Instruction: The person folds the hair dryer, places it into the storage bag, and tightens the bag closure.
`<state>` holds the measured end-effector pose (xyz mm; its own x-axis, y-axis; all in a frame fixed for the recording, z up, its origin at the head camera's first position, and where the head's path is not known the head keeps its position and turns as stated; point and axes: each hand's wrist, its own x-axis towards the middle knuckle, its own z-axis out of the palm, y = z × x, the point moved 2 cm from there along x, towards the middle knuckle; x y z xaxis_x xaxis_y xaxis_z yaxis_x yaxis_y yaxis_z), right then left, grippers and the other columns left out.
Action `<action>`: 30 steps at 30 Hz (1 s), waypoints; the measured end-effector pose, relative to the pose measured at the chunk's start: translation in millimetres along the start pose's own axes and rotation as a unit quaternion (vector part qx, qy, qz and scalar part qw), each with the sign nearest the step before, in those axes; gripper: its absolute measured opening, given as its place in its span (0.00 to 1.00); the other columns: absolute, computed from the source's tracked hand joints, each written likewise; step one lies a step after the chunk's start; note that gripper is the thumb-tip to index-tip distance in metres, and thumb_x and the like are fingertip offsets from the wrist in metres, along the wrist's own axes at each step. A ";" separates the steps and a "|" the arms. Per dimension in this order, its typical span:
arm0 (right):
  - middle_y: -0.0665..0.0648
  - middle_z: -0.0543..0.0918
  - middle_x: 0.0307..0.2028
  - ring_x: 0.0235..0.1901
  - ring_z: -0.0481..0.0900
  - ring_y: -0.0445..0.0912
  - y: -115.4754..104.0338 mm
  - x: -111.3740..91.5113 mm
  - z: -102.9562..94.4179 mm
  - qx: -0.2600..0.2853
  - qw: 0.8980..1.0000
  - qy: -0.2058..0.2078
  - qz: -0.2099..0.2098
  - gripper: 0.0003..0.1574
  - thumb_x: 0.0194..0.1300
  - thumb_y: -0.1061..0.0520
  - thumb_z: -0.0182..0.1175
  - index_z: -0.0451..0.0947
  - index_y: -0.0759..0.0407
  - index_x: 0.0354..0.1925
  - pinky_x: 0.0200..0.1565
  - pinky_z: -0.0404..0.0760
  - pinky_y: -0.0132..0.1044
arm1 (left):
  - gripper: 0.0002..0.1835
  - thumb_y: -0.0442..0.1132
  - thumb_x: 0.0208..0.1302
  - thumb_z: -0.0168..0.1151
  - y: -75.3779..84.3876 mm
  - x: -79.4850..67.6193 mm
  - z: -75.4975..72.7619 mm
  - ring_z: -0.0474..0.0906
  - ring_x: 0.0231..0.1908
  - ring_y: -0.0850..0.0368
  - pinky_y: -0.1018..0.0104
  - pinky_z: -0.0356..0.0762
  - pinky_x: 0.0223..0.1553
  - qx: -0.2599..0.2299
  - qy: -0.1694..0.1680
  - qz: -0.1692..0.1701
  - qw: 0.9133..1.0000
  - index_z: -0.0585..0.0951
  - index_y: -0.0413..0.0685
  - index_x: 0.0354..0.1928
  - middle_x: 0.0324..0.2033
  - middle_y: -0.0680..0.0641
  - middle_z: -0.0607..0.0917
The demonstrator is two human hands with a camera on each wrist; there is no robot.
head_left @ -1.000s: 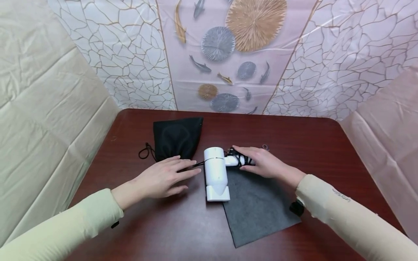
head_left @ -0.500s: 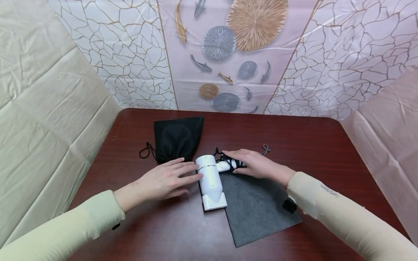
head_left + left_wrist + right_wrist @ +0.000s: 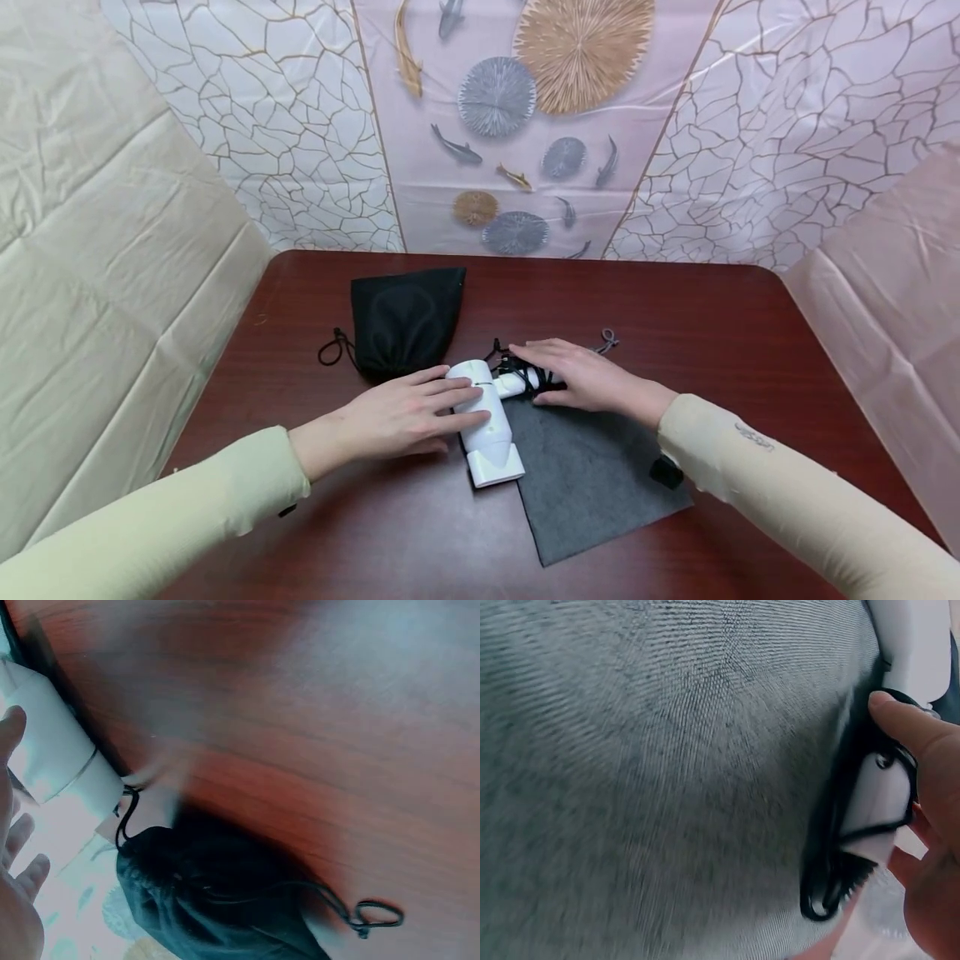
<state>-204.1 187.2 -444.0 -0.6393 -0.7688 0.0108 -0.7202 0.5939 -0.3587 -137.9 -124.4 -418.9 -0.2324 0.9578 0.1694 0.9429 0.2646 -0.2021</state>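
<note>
A white hair dryer (image 3: 491, 433) lies on the table, its flat nozzle toward me. A black cord (image 3: 877, 829) is wound round its handle, which my right hand (image 3: 581, 375) grips, thumb on the near side and fingers across the far side. My left hand (image 3: 408, 412) lies with extended fingers over the dryer's barrel (image 3: 56, 746). Under the handle and to the right of the barrel is a grey cloth pouch (image 3: 600, 483), laid flat. Its drawstring (image 3: 609, 337) shows beyond my right hand.
A black drawstring bag (image 3: 405, 321) lies behind my left hand, its cord loop (image 3: 375, 913) out to one side. Dark red wood makes up the tabletop (image 3: 675, 308). Patterned cloth walls (image 3: 300, 125) stand at the back and sides.
The hair dryer has shifted left and toward me with my right hand, turning slightly. My left hand has moved right, and its fingers now lie over the barrel.
</note>
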 end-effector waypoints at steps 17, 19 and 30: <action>0.63 0.72 0.76 0.76 0.68 0.60 8.8 -42.4 -21.3 0.011 0.999 0.035 0.039 0.52 0.66 0.51 0.77 0.65 0.55 0.81 0.73 0.67 0.66 | 0.45 0.65 0.67 0.69 -6.8 41.2 7.1 0.65 0.79 0.52 0.50 0.62 0.79 0.055 -0.081 0.065 0.993 0.68 0.61 0.82 0.79 0.48 0.70; 0.63 0.72 0.76 0.76 0.68 0.61 9.3 -43.6 -20.6 0.013 0.999 0.032 0.040 0.52 0.66 0.51 0.77 0.65 0.55 0.81 0.73 0.67 0.66 | 0.45 0.66 0.68 0.69 -7.3 43.9 7.4 0.64 0.79 0.52 0.50 0.62 0.79 0.059 -0.092 0.068 0.992 0.67 0.61 0.82 0.79 0.49 0.69; 0.63 0.74 0.75 0.74 0.70 0.61 8.8 -45.5 -18.8 0.015 0.998 0.025 0.053 0.50 0.68 0.51 0.76 0.66 0.58 0.80 0.73 0.67 0.65 | 0.42 0.63 0.70 0.67 -11.9 47.7 19.4 0.66 0.78 0.53 0.51 0.62 0.79 0.017 -0.105 0.081 0.991 0.68 0.58 0.81 0.78 0.49 0.72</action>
<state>-186.4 231.9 -430.1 -0.7248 -0.6887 0.0182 -0.6399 0.6632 -0.3881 -164.9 -79.6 -427.1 -0.1268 0.9894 -0.0711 0.9641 0.1061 -0.2432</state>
